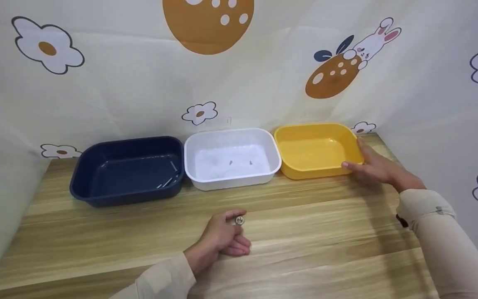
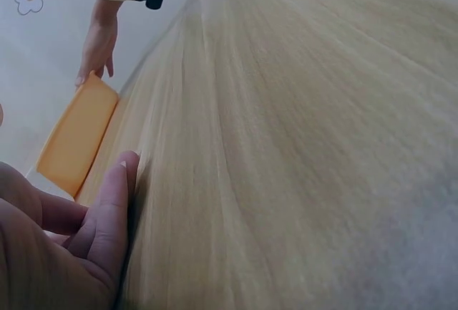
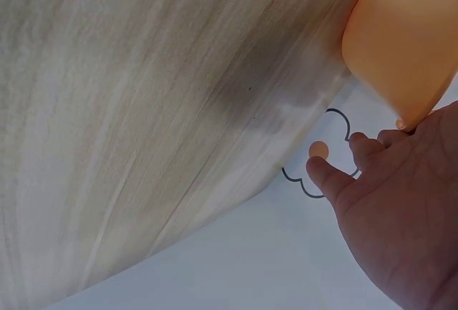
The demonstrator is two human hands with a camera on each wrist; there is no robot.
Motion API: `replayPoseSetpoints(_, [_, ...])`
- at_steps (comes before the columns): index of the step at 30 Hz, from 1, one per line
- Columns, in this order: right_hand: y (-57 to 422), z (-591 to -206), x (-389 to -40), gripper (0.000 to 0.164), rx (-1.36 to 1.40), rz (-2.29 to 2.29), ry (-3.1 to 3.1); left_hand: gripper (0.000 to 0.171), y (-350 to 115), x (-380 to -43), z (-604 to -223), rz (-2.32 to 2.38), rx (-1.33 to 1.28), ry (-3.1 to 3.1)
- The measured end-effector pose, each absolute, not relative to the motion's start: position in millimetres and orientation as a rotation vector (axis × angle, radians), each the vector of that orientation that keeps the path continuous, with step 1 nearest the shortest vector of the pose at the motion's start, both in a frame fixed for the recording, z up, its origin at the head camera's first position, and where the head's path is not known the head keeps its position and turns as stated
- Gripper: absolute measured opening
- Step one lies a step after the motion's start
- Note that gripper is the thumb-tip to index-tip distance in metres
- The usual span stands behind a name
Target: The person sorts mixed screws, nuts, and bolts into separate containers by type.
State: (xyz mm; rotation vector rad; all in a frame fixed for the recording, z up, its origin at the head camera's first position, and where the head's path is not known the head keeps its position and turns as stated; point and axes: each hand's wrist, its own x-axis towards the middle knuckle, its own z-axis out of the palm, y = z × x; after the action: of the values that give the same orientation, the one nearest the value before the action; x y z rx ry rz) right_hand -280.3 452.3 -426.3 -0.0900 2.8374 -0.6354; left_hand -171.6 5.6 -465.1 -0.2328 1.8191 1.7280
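My right hand point(image 1: 374, 166) grips the right front corner of a yellow bin point(image 1: 318, 173), its thumb over the rim and other fingers along the outer side. In the right wrist view the bin's orange-looking wall point(image 3: 401, 45) meets the fingers at its edge. My left hand point(image 1: 222, 234) rests low over the tabletop in front of the bins, palm side inward. Between its index finger and thumb it pinches a small round metallic piece point(image 1: 239, 220), seen end-on; its exact kind I cannot tell. The left wrist view hides that piece behind the fingers.
A white bin point(image 1: 230, 182) touches the yellow one and holds two tiny grey pieces. Left of it stands a dark blue bin point(image 1: 135, 199) with several thin shiny strips point(image 1: 166, 182) inside. All sit on the wood-grain table point(image 1: 305, 232) against a patterned cloth backdrop point(image 1: 131, 83).
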Motion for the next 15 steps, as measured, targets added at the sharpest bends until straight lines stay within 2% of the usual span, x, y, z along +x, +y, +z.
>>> replayPoseSetpoints(10, [453.8, -427.6, -282.4, 0.109, -0.109, -0.654, 2.828, 0.034, 7.2, -170.7, -466.2, 1.771, -0.234, 1.841])
replayPoseSetpoints(15, [453.3, -426.9, -282.4, 0.109, -0.101, -0.654, 2.814, 0.031, 7.7, -169.3, -466.2, 1.769, -0.226, 1.852])
